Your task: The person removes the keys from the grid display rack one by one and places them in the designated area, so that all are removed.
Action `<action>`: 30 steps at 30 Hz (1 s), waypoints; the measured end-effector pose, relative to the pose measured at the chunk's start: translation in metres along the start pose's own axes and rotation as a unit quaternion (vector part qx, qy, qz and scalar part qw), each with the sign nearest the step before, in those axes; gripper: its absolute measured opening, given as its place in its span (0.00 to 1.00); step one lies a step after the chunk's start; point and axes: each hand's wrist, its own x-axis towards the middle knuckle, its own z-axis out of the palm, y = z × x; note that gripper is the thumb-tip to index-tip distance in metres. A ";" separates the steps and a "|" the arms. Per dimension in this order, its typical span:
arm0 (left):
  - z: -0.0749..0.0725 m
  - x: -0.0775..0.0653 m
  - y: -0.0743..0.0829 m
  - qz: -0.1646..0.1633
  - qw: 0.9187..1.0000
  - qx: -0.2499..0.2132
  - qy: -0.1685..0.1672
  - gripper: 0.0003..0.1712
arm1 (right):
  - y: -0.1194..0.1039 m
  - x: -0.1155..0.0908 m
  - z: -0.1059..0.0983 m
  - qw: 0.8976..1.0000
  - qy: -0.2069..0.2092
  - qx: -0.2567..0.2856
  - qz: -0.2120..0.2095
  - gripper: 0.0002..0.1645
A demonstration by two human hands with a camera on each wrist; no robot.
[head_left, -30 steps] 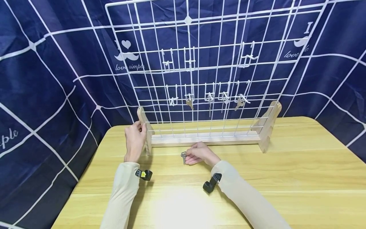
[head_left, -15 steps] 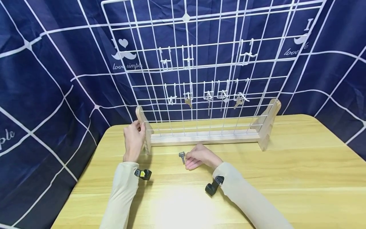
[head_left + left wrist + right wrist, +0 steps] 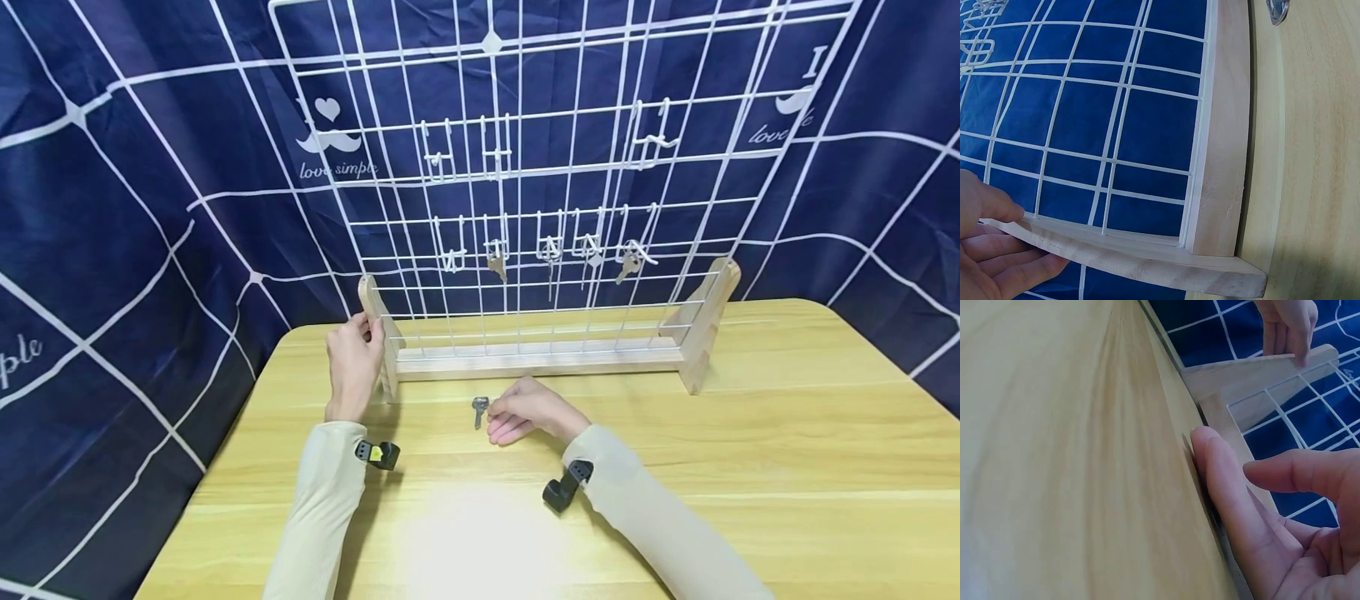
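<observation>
In the head view a small metal key (image 3: 478, 413) lies on the wooden table, in front of a white wire grid rack (image 3: 525, 317). Just right of it is my right hand (image 3: 528, 410), its fingertips beside the key. In the right wrist view a gap shows between thumb and fingers, with nothing held. My left hand (image 3: 354, 367) grips the rack's left wooden side panel (image 3: 1147, 269), thumb on one face and fingers behind. The key's head (image 3: 1277, 9) peeks in at the top of the left wrist view.
Several white wire hooks (image 3: 452, 257) hang on the grid in two rows. Keys dangle from the lower ones, such as a brass key (image 3: 497, 265). A wooden crossbar (image 3: 540, 365) joins the side panels; the right one (image 3: 705, 333) stands opposite. A blue curtain (image 3: 150, 250) surrounds the table.
My right fingers have come off the key and drawn slightly right and toward me. The key now lies by itself, slightly turned. My left hand keeps its place on the panel.
</observation>
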 end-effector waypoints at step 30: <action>0.001 -0.001 -0.001 0.025 0.999 0.032 0.017 0.12 | -0.122 -0.025 0.008 0.724 0.481 -0.173 -0.464 0.15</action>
